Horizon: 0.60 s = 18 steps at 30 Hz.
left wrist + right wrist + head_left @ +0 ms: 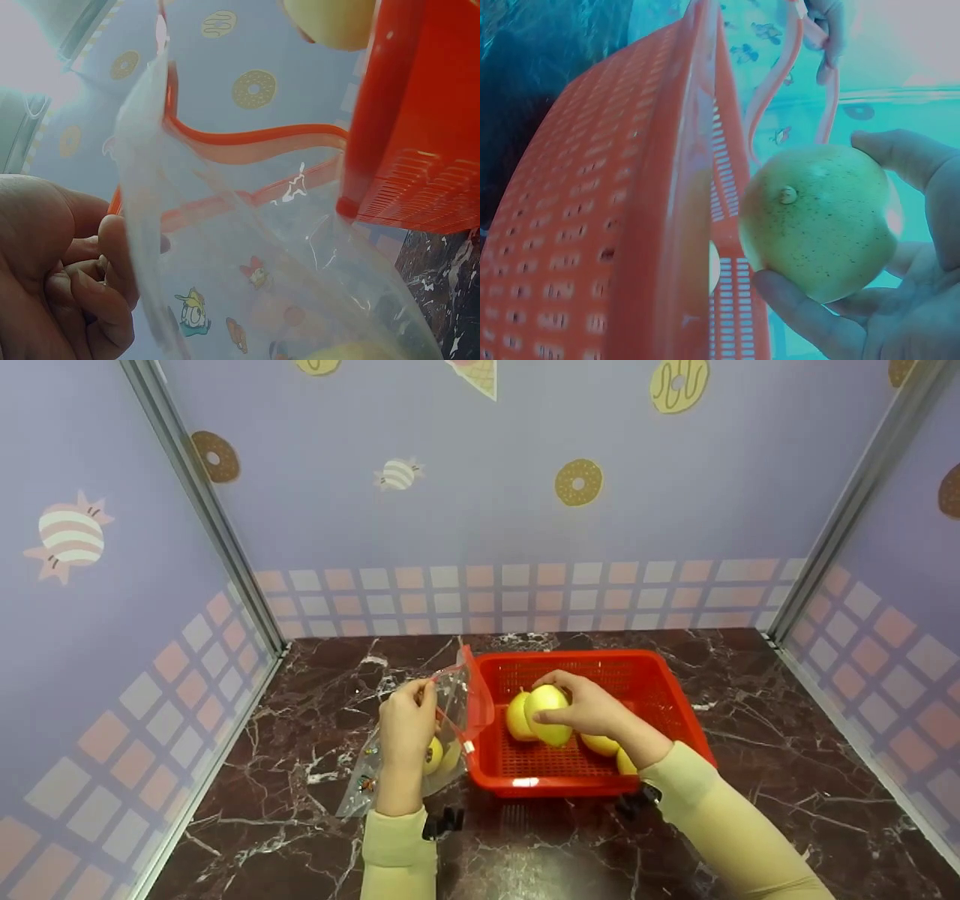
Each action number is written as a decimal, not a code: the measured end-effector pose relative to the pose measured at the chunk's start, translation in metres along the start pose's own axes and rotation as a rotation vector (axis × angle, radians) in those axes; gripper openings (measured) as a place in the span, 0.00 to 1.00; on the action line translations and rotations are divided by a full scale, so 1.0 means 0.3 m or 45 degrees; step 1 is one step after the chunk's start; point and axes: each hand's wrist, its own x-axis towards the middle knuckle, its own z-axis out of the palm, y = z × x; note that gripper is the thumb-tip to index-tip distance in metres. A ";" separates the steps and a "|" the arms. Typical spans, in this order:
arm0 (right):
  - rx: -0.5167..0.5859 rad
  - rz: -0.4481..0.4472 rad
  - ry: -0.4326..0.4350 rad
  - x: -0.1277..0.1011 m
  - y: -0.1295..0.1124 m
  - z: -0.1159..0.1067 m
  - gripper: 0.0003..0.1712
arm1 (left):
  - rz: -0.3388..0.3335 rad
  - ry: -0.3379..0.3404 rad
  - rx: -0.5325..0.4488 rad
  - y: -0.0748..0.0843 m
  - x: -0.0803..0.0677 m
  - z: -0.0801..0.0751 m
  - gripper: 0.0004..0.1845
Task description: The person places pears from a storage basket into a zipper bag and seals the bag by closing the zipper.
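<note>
In the head view, your right hand (592, 709) holds a yellow fruit (547, 714) with the fingers curled around it, above the inside of the red basket (675, 690). Just behind your grip, toward the left, another fruit (517, 717) lies in the basket, and under your wrist two more fruits (600, 745) are partly hidden. Your left hand (407, 724) pinches the top edge of the clear zip bag (457, 705), which stands open just beside the left wall of the basket. Below your left fingers, inside the bag, yellow fruit (435, 755) is visible. All stands on the dark marble table (750, 780).

In the left wrist view, your left hand (56, 277) has the fingers curled and pressed on the bag's (225, 247) side near the orange zip strip (255, 146). The basket (420, 135) touches the bag on the far side from your grip, and the held fruit (330, 22) shows above it.

In the right wrist view, your right hand (900, 300) wraps the fruit (817, 217) from below and from the side, thumb on top. The fruit is just beside the basket's rim (690, 187), and the bag's opening (795, 82) is beyond it.
</note>
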 end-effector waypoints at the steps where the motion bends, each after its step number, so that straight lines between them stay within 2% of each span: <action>1: 0.021 -0.007 0.017 0.002 -0.005 0.003 0.28 | -0.001 -0.002 0.000 0.000 0.000 0.000 0.14; 7: 0.155 0.002 0.105 0.017 -0.035 0.027 0.29 | -0.005 0.000 0.012 -0.001 0.001 0.000 0.14; 18: 0.342 0.036 0.160 0.042 -0.098 0.068 0.31 | 0.012 0.009 0.014 0.001 -0.001 0.001 0.14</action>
